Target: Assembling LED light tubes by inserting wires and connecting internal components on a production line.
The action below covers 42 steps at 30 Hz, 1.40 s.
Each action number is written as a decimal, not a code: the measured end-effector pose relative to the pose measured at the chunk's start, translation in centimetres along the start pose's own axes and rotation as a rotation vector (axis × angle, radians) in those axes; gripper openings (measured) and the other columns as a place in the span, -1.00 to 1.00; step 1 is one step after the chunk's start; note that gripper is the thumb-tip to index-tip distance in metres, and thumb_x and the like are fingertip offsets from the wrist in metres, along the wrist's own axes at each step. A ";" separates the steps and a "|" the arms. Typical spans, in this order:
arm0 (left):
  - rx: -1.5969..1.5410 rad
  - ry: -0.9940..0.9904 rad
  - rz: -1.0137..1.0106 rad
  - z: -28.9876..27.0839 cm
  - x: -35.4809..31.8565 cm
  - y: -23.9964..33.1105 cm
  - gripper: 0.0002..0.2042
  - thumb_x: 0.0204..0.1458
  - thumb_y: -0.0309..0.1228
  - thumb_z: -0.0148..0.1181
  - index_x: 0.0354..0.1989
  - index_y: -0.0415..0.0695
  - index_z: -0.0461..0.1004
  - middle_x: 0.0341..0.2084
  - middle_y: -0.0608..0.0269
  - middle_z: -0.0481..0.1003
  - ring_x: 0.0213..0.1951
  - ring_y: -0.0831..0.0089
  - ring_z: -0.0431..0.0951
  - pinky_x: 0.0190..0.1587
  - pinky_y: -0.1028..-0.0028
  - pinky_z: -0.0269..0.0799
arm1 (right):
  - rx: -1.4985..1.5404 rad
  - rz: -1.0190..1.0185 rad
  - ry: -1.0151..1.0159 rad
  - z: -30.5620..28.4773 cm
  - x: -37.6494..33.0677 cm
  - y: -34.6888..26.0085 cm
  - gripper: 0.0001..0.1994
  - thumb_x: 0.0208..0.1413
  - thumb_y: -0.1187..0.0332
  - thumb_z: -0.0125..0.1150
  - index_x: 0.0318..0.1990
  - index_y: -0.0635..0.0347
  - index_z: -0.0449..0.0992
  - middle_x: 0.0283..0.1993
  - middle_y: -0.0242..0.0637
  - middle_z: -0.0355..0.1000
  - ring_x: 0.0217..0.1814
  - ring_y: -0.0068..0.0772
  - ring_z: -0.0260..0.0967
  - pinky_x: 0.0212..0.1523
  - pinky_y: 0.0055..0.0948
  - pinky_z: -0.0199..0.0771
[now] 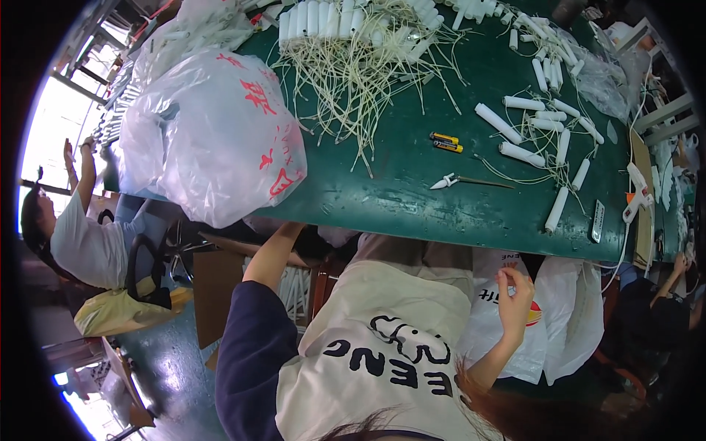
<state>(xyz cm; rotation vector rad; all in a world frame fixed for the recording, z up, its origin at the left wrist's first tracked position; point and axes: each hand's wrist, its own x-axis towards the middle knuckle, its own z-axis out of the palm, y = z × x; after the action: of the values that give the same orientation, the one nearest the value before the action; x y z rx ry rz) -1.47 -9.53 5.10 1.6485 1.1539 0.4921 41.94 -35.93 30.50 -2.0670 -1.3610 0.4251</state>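
My left forearm (271, 257) reaches under the table's near edge, below a big plastic bag; the hand itself is hidden there. In front of the table, my right hand (518, 294) is raised over white plastic bags (566, 316) hanging below the edge. Its fingers are bent and drawn together; whether anything small is between them I cannot make out. On the green table (353, 202) lie two yellow-and-black batteries (446, 142) and a thin rod with a white pointed tip (443, 181). White tubes with thin wires (522, 153) are scattered to the right.
A bulging clear bag with red print (209, 136) covers the table's left side. Behind it stand rows of white tubes (320, 20) with tangled pale wires (353, 88). A white glue gun (638, 192) is at the right edge. Other people work at left (88, 235) and far right.
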 end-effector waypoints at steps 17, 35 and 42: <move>0.342 -0.126 0.035 -2.1 -2.3 -7.2 -0.70 -0.02 -0.49 0.02 -0.07 -0.22 0.38 -0.09 0.00 0.41 -0.08 0.11 0.42 0.02 0.24 0.31 | 0.019 0.096 -0.011 0.9 0.4 -0.5 -0.86 0.06 0.45 0.11 -0.31 0.38 0.48 -0.45 -0.17 0.49 -0.41 -0.39 0.45 -0.31 -0.48 0.37; 0.717 -0.218 0.110 -0.6 -3.0 -12.3 -0.72 -0.05 -0.48 0.04 -0.12 -0.20 0.42 -0.12 0.00 0.44 -0.10 0.10 0.44 -0.03 0.22 0.35 | -0.009 0.155 -0.009 0.7 -0.8 -0.4 -0.86 0.07 0.45 0.11 -0.29 0.37 0.48 -0.39 -0.18 0.49 -0.39 -0.43 0.43 -0.33 -0.50 0.37; 0.886 -0.254 0.136 -0.3 -3.3 -13.2 -0.73 -0.05 -0.47 0.04 -0.13 -0.20 0.43 -0.14 0.00 0.45 -0.11 0.10 0.45 -0.04 0.22 0.36 | 0.015 0.130 -0.018 1.3 -0.5 -1.0 -0.86 0.06 0.45 0.13 -0.28 0.36 0.48 -0.38 -0.16 0.49 -0.39 -0.38 0.45 -0.32 -0.49 0.38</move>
<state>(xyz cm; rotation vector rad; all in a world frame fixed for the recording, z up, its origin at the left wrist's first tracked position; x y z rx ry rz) -9.10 -11.94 -5.89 2.4658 1.1360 -0.2016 40.28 -35.74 30.12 -2.1514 -1.2338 0.5088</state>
